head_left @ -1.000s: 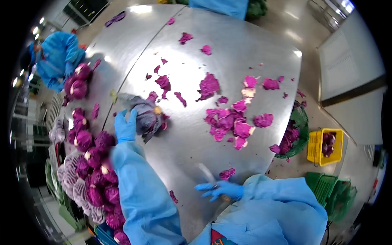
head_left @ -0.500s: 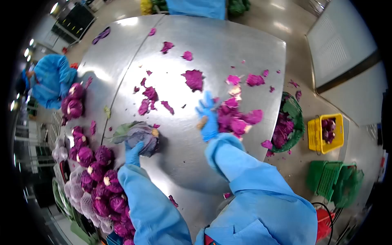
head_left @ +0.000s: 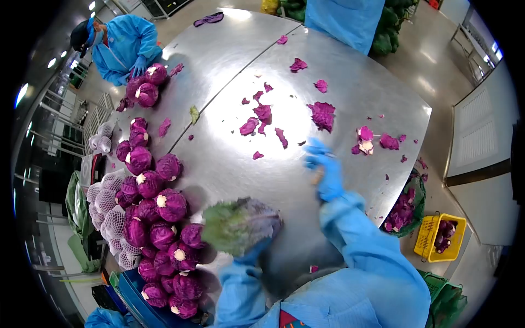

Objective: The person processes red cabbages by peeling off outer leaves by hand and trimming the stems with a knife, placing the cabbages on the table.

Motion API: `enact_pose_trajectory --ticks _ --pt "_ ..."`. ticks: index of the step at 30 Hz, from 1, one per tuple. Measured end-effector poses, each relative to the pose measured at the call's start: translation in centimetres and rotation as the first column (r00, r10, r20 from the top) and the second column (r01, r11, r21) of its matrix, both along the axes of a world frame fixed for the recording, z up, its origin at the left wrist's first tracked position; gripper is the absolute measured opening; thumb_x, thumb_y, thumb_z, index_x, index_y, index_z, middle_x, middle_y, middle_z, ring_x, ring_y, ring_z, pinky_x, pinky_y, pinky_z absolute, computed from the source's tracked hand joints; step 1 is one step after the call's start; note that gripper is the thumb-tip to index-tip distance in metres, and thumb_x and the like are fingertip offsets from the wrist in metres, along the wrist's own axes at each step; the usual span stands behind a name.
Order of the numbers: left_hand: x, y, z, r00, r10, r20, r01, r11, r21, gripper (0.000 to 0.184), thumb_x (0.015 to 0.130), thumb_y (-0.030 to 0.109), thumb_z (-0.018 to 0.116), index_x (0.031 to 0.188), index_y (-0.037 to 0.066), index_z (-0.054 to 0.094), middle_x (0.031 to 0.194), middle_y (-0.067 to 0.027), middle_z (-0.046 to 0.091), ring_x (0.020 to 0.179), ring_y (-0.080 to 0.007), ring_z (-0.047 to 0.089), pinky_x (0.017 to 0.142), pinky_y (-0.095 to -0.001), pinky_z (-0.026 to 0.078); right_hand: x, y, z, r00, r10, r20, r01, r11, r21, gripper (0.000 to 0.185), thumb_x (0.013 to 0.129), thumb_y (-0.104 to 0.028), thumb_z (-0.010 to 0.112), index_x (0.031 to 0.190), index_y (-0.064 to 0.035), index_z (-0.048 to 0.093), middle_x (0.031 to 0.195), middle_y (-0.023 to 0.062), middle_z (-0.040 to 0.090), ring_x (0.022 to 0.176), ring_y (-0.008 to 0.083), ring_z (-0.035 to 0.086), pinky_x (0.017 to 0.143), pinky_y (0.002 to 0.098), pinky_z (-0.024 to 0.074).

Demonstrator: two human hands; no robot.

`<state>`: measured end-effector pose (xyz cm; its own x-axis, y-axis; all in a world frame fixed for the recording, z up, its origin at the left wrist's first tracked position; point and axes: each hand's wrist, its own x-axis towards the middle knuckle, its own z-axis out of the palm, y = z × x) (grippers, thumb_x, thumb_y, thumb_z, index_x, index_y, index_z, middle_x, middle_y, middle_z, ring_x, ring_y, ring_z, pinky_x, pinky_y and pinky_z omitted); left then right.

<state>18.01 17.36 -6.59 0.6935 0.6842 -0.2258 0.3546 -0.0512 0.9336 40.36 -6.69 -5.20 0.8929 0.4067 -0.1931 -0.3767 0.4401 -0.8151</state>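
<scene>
A red cabbage [head_left: 240, 225], its loose outer leaves green and purple, is in my left hand [head_left: 254, 252] near the table's front. The glove grips it from below and the right, and the leaves hide part of the fingers. Over the middle of the table is my right hand [head_left: 326, 174], also blue-gloved, with a stubby brown handle-like piece [head_left: 317, 176] held against the palm. What that piece belongs to is not visible, and the fingertips are slightly blurred. Torn purple leaves [head_left: 322, 116] lie beyond this hand, with a pale-cored scrap [head_left: 365, 143] to its right.
Trimmed red cabbages [head_left: 164, 235] are heaped along the left side beside white foam nets [head_left: 112, 208]. At far left a co-worker [head_left: 123, 46] stands by more cabbages [head_left: 146, 94]. Right of the table are a leaf-filled green-lined container [head_left: 418, 199] and a yellow basket [head_left: 464, 240].
The view has swung left. My left hand has brought the cabbage nearer my body, its green leaf now facing up. The leaf pile beside my right hand has mostly gone from the tabletop.
</scene>
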Motion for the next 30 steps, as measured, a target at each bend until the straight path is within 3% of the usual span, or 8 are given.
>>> enact_pose_trajectory --ticks 3,4,6,7,11,18,26,30 --pt "-1.8 -1.7 -0.1 0.999 0.05 -0.007 -0.05 0.998 -0.025 0.043 0.078 0.014 0.071 0.118 0.005 0.057 0.113 -0.0101 0.059 0.102 -0.0228 0.058 0.09 -0.0344 0.047 -0.3 12.0 -0.1 0.9 0.411 0.144 -0.414 0.91 -0.012 0.052 0.088 -0.027 0.054 0.133 -0.0032 0.049 0.13 0.0107 0.053 0.101 0.019 0.057 0.09 0.0339 0.0458" --pt "-2.5 -2.4 -0.2 0.998 0.064 -0.011 -0.064 0.997 -0.035 0.043 0.079 0.014 0.071 0.118 0.005 0.057 0.113 -0.0101 0.059 0.102 -0.023 0.058 0.09 -0.0345 0.047 -0.2 15.1 -1.0 0.836 0.542 -0.084 -0.544 0.839 -0.005 0.049 0.087 -0.022 0.057 0.135 -0.0148 0.049 0.106 0.0023 0.057 0.074 0.0075 0.05 0.054 0.0233 0.0408" --pt "-4.2 -3.8 -0.5 0.996 0.088 -0.027 -0.09 0.993 -0.074 0.042 0.079 0.015 0.07 0.118 0.005 0.057 0.112 -0.0103 0.059 0.102 -0.0234 0.057 0.09 -0.0349 0.047 1.0 23.8 -7.9 0.796 0.603 0.063 -0.6 0.77 0.217 0.05 0.088 -0.018 0.054 0.137 -0.018 0.048 0.079 -0.0038 0.049 0.053 0.0044 0.038 0.047 0.0198 0.0314" --pt "-5.1 -4.5 -0.7 0.994 0.098 -0.043 -0.102 0.99 -0.093 0.042 0.079 0.015 0.07 0.117 0.005 0.057 0.111 -0.0103 0.059 0.101 -0.0236 0.057 0.089 -0.0351 0.047 2.0 23.6 -4.8 0.815 0.572 0.093 -0.573 0.82 -0.016 0.052 0.088 -0.011 0.055 0.139 -0.0136 0.044 0.085 -0.0022 0.049 0.062 0.0051 0.042 0.053 0.0201 0.0369" --pt "-8.0 -6.4 -1.3 0.981 0.151 -0.12 -0.169 0.972 -0.16 0.04 0.079 0.015 0.069 0.116 0.006 0.057 0.109 -0.0106 0.059 0.1 -0.0243 0.057 0.088 -0.0357 0.047 8.6 31.5 -8.9 0.981 -0.045 0.187 0.011 0.984 0.179 0.052 0.089 -0.005 0.055 0.139 -0.0061 0.042 0.086 -0.0039 0.045 0.07 0.0058 0.04 0.062 0.0198 0.0381" --pt "-8.5 -8.3 -2.4 0.98 0.141 -0.14 -0.171 0.957 -0.232 0.037 0.08 0.016 0.068 0.114 0.006 0.058 0.106 -0.0111 0.058 0.099 -0.0256 0.057 0.087 -0.0369 0.047 20.5 22.5 -11.4 0.729 -0.679 0.085 0.62 0.708 0.34 0.051 0.09 -0.004 0.055 0.139 -0.0125 0.044 0.085 -0.0027 0.045 0.066 0.007 0.04 0.059 0.0207 0.0381" --pt "-7.1 -11.4 -3.0 0.999 0.016 -0.034 -0.023 0.97 -0.243 0.034 0.08 0.017 0.066 0.111 0.006 0.058 0.103 -0.0116 0.058 0.097 -0.0271 0.056 0.085 -0.0383 0.047 16.3 2.2 -9.4 0.579 -0.814 0.05 0.803 0.579 0.139 0.054 0.086 -0.019 0.06 0.137 -0.0113 0.045 0.094 0.0034 0.052 0.07 0.014 0.046 0.068 0.0318 0.0441" --pt "-5.9 -12.4 -3.2 0.993 -0.102 0.056 0.11 0.979 -0.173 0.032 0.081 0.017 0.065 0.11 0.006 0.058 0.101 -0.0119 0.058 0.096 -0.0279 0.056 0.084 -0.0389 0.048 13.6 -12.7 -10.7 0.489 -0.872 -0.015 0.859 0.478 0.184 0.028 0.09 -0.025 0.054 0.116 -0.0139 0.056 0.07 -0.0015 0.047 0.056 0.0113 0.04 0.046 0.0288 0.0318"
